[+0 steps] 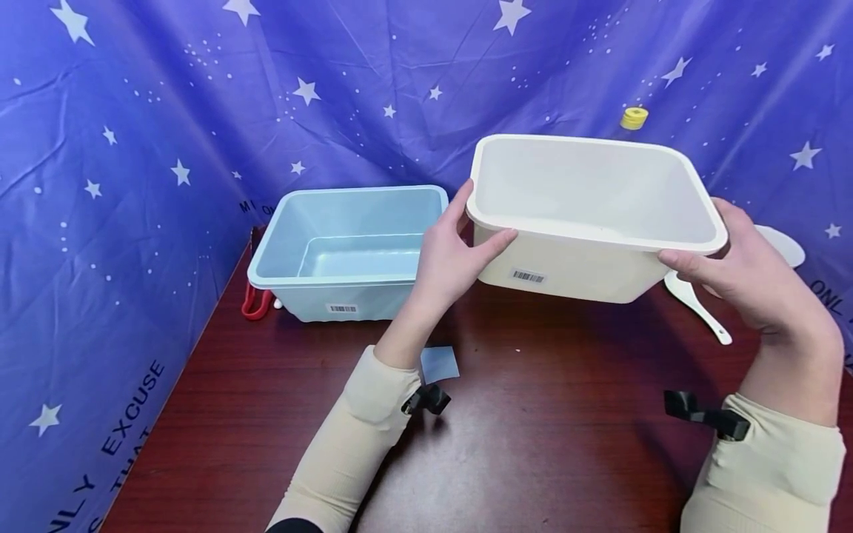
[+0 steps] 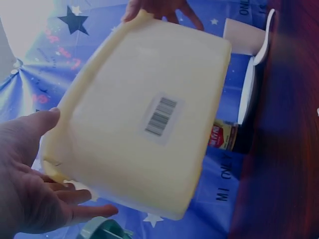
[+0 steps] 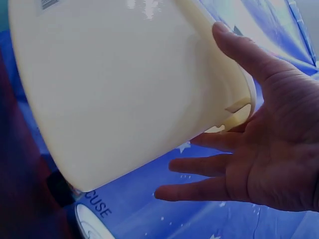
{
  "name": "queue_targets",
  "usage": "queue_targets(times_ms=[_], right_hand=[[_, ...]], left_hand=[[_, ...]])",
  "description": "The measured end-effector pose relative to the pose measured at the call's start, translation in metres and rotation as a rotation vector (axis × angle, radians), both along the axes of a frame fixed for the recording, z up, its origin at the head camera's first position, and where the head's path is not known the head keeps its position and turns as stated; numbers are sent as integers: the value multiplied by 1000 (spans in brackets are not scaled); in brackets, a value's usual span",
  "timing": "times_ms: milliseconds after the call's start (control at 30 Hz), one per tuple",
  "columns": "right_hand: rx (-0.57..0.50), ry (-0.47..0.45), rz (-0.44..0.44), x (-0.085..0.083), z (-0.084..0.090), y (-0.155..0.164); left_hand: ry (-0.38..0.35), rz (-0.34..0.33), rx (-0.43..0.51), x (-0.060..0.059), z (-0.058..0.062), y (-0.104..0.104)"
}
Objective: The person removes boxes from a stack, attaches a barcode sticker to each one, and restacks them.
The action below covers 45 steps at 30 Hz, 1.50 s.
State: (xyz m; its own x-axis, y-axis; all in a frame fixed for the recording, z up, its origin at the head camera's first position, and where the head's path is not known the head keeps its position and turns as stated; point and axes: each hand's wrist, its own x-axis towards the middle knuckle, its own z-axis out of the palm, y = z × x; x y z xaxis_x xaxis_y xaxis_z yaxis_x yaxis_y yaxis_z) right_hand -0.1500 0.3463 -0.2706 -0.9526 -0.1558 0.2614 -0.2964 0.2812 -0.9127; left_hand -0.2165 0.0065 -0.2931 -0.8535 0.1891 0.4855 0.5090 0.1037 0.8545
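Observation:
A cream plastic bin (image 1: 566, 266) with a barcode label hangs above the table, raised between both hands. My left hand (image 1: 448, 255) grips its left end by the rim, thumb on the front and fingers under the lip. At the opposite end my right hand (image 1: 760, 270) holds the rim the same way; in the right wrist view its lower fingers (image 3: 199, 190) stretch out below the lip. The inside of the bin shows nothing in it. Just left of it, a light blue bin (image 1: 346, 302) stands on the table, partly covered by my left hand.
A white spoon (image 1: 700, 307) and a white round thing (image 1: 781, 246) lie at the right. Behind the cream bin shows a yellow cap (image 1: 634, 118); the left wrist view shows a labelled jar (image 2: 223, 135). A blue square (image 1: 440, 363) and a red handle-like loop (image 1: 256, 303) lie on the table.

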Motion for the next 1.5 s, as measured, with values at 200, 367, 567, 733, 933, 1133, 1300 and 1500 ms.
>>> queue_targets(times_ms=[200,367,567,733,933,1133,1300,1500], right_hand=[[-280,86,93,-2,6,-16],[-452,179,163,-4,13,-33],[-561,258,134,-3,23,-56],[-606,338,107,-3,28,-69],[-624,384,73,0,32,-79],[-611,395,46,1,32,-92],[-582,399,11,2,28,-103],[-547,387,-2,-3,27,-118]], left_hand=[[26,-9,116,4,5,-1],[-18,4,161,9,10,-5],[-49,20,220,17,20,-14],[4,14,265,23,30,-23],[18,-5,288,29,38,-31],[22,-13,314,31,41,-40],[22,-8,294,30,42,-48],[27,10,303,28,41,-63]])
